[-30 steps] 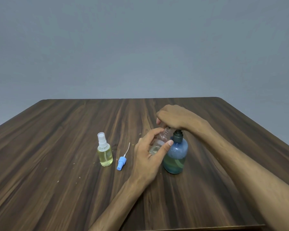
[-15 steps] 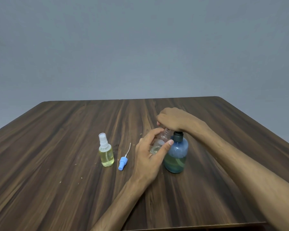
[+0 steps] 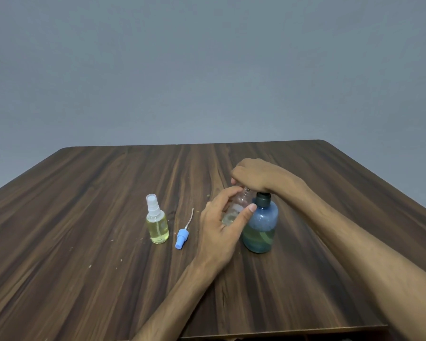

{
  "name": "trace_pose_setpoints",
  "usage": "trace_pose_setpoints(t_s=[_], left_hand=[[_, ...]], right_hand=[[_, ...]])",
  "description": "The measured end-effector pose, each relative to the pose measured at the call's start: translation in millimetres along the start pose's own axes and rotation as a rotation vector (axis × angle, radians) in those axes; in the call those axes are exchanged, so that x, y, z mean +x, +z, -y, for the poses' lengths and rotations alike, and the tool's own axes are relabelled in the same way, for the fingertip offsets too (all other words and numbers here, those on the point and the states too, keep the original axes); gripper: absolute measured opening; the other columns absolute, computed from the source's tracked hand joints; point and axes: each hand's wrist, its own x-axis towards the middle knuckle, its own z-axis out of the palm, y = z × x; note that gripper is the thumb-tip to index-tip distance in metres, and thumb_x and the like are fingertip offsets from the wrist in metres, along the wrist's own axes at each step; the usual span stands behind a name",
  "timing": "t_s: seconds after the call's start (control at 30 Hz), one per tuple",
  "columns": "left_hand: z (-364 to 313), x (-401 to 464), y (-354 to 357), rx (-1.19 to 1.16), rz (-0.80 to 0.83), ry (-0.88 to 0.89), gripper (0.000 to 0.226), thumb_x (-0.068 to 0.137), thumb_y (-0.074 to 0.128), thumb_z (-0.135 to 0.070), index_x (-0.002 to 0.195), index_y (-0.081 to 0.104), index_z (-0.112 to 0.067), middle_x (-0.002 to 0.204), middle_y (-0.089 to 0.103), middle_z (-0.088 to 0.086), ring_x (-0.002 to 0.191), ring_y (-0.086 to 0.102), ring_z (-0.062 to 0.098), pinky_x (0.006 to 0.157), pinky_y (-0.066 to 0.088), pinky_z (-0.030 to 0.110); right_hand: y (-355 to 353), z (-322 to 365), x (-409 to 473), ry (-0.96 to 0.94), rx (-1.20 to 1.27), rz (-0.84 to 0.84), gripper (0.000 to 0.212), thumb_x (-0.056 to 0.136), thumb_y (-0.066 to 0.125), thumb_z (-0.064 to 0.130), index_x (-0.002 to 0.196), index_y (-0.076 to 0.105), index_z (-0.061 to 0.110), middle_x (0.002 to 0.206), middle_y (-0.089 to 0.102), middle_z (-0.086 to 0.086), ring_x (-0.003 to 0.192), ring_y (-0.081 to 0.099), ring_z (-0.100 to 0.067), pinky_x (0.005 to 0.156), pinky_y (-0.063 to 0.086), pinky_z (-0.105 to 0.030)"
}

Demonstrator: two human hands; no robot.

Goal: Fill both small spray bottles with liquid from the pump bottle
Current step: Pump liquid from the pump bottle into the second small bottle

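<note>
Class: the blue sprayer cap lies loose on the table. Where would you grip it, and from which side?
Pinch the blue cap across its stubby body, from above. It lies flat on the table, its thin tube pointing away toward the far edge, and the tube looks too slender to hold.

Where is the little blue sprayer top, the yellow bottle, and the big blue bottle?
blue sprayer top [image 3: 182, 238], head view, on its blue cap lying on the table.
yellow bottle [image 3: 158, 227], head view, on its liquid-filled body.
big blue bottle [image 3: 262, 227], head view, on its rounded body, below the right hand.
</note>
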Motion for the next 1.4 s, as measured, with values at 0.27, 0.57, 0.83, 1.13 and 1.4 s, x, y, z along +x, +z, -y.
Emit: trace_pose_setpoints(t_s=[0.27, 0.57, 0.83, 1.13, 1.4], left_hand=[[-0.9, 0.9, -0.3, 0.013, 0.006, 0.029, 0.036, 0.097, 0.075, -0.04, 0.125, 0.073, -0.018, 0.112, 0.079, -0.002, 0.109, 0.075, 0.026, 0.095, 0.06, 0.051], [-0.5, 1.2, -0.1, -0.006, 0.002, 0.033, 0.036, 0.096, 0.076, -0.039, 0.125, 0.072, -0.018, 0.108, 0.079, -0.002, 0.104, 0.076, 0.025, 0.093, 0.061, 0.048], [-3.3, 0.7, -1.1, -0.019, 0.004, 0.047, 0.04, 0.096, 0.074, -0.039, 0.126, 0.072, -0.014, 0.108, 0.079, -0.002, 0.104, 0.076, 0.024, 0.092, 0.061, 0.042], [-6.1, 0.8, -0.5, -0.03, 0.006, 0.049, 0.034, 0.095, 0.073, -0.041, 0.124, 0.071, -0.022, 0.107, 0.079, -0.007, 0.104, 0.076, 0.021, 0.093, 0.06, 0.035], [-7.9, 0.3, 1.3, -0.037, 0.006, 0.042, 0.033, 0.094, 0.073, -0.042, 0.122, 0.071, -0.026, 0.1, 0.078, -0.005, 0.096, 0.075, 0.019, 0.089, 0.06, 0.034]], right_hand=[[-0.7, 0.1, -1.4, 0.003, 0.02, -0.023, 0.045, 0.09, 0.035, 0.04, 0.097, 0.07, 0.012, 0.105, 0.075, -0.005, 0.092, 0.068, -0.026, 0.086, 0.056, -0.045], [-1.9, 2.0, -3.1, -0.021, -0.003, 0.012, 0.05, 0.074, 0.034, 0.042, 0.09, 0.074, 0.018, 0.106, 0.077, -0.005, 0.092, 0.071, -0.027, 0.09, 0.058, -0.05], [-2.2, 3.9, -3.1, -0.048, -0.014, 0.025, 0.048, 0.076, 0.034, 0.042, 0.085, 0.072, 0.015, 0.107, 0.077, -0.011, 0.087, 0.069, -0.027, 0.087, 0.057, -0.05], [-0.1, 0.2, -3.7, -0.021, 0.042, -0.022, 0.051, 0.089, 0.038, 0.037, 0.106, 0.078, 0.011, 0.109, 0.078, -0.011, 0.089, 0.069, -0.025, 0.085, 0.057, -0.046], [-1.7, -0.1, -3.9, -0.047, -0.004, 0.013, 0.061, 0.081, 0.033, 0.041, 0.104, 0.078, 0.008, 0.115, 0.077, -0.014, 0.09, 0.07, -0.028, 0.079, 0.055, -0.044]])
